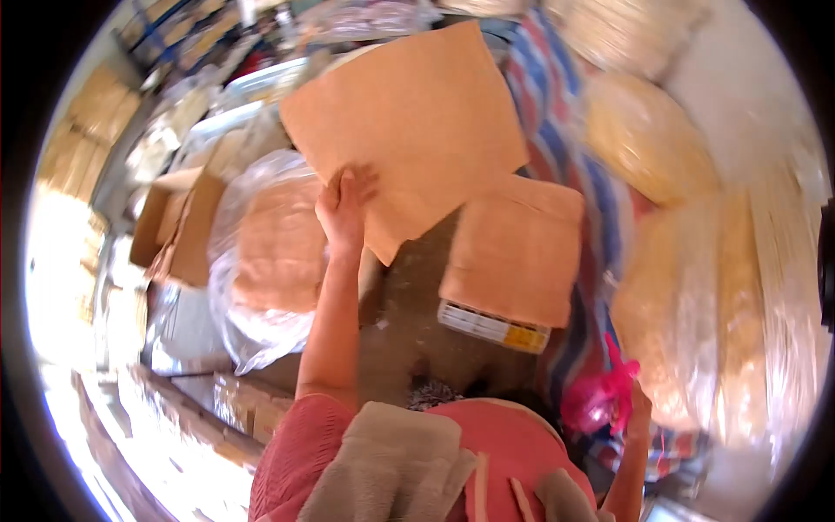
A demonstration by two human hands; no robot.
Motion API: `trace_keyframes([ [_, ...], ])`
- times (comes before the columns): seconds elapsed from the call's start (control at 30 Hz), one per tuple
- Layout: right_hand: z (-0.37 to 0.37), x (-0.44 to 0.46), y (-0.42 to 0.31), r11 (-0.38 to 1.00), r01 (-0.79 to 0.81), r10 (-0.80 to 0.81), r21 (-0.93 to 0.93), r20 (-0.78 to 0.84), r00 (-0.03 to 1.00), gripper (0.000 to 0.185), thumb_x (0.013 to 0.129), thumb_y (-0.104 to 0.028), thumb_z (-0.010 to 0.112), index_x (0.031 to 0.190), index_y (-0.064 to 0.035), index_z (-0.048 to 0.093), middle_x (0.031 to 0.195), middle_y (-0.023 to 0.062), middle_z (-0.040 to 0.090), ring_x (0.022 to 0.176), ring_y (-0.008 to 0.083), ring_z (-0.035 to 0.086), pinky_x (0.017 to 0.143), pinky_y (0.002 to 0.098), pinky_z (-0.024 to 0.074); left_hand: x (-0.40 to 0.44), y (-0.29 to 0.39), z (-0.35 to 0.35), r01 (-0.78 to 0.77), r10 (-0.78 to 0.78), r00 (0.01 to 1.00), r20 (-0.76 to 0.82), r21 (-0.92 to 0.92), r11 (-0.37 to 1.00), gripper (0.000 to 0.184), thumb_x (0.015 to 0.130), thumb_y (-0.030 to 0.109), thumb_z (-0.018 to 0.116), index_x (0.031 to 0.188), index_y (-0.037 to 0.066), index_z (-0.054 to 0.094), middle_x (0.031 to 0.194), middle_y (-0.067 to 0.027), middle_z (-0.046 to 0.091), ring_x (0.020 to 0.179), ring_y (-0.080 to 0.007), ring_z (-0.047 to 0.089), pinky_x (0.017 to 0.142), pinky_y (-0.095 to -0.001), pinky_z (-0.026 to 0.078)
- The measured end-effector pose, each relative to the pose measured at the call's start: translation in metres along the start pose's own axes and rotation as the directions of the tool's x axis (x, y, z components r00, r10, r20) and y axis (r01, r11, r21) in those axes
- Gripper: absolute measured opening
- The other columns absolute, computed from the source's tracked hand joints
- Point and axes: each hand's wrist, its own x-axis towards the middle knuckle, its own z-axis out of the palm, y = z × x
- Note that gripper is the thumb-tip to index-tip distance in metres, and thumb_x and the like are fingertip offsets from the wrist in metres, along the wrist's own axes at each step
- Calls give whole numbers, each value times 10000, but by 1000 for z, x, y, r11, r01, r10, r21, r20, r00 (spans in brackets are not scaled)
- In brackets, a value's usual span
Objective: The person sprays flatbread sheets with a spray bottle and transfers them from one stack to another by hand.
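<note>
A large orange-tan sheet (417, 122), felt- or cloth-like, spreads at an angle in front of me. My left hand (344, 204) is at its lower left edge, gripping it with the fingers blurred over the surface. At the lower right, my right hand (640, 413) is closed at the side of a bright pink plastic bag (600, 396), its fingers partly hidden. Between the hands lies a stack of similar folded orange-tan sheets (517, 248), on top of a white and yellow printed box (494, 327).
Another orange-tan stack (278, 244) sits in clear plastic at the left, beside an open cardboard box (178, 222). A striped red, white and blue tarp (552, 113) runs along the right. Plastic-wrapped yellowish bundles (687, 304) stand beyond it.
</note>
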Motion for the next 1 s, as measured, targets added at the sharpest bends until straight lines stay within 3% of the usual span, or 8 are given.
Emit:
trace_keyframes([
  [0.13,35,-21,-25,1000,23,-23,17,46,999,339,905,-362,508,839,-36,577,553,41,518,403,127,466,347,256,386,15,-7,-132,-9,-39,940,-340,-138,990,243,919,120,493,1055,-76,542,965,-123,595,846,-256,627,695,-379,549],
  [0.3,59,-29,-25,997,67,-63,-34,109,992,347,908,-374,501,856,-34,552,532,48,507,396,131,464,343,249,379,12,-64,-309,-8,-95,857,-507,-197,980,234,895,37,471,1093,-75,530,997,-122,578,904,-271,587,769,-401,540],
  [0.63,116,-68,-34,994,92,-94,55,27,995,266,903,-320,526,946,-57,510,536,56,513,386,147,472,333,269,381,-24,-176,-403,250,-238,569,-787,-110,962,308,835,7,475,1128,-82,513,1102,-151,566,972,-261,578,828,-353,494],
  [0.83,100,-58,-38,997,52,-62,59,175,983,296,918,-352,483,914,-64,551,619,32,546,494,130,520,405,255,408,-24,-216,-468,322,-382,672,-635,-214,922,105,835,92,546,922,53,589,845,-54,568,732,-167,547,617,-295,492],
  [0.9,94,-45,-44,999,38,-29,-34,233,972,332,925,-372,466,858,-67,578,620,21,546,495,115,509,404,257,389,-32,-225,-496,405,-513,749,-420,-323,856,16,824,120,584,829,127,570,715,-21,515,570,-140,490,525,-264,463],
  [0.93,99,-41,-50,974,162,-129,-160,200,971,349,922,-373,480,794,-68,588,624,14,545,479,113,492,398,260,372,-33,-228,-515,479,-618,729,-292,-427,767,198,790,165,630,955,64,583,757,-57,551,573,-184,526,522,-280,476],
  [0.97,99,-31,-49,955,175,-123,-238,218,968,375,919,-374,493,728,-64,580,596,10,528,448,107,470,399,253,366,-38,-181,-463,623,-516,610,-602,-38,781,320,763,175,651,1032,27,562,795,-85,563,628,-207,550,555,-308,487],
  [1.0,110,-33,-63,948,127,-54,-292,246,968,378,919,-373,496,721,-61,579,575,6,515,441,102,465,398,251,365,-44,-127,-408,742,-237,532,-813,314,592,442,736,186,672,1109,-11,540,832,-112,576,683,-230,574,588,-335,499],
])
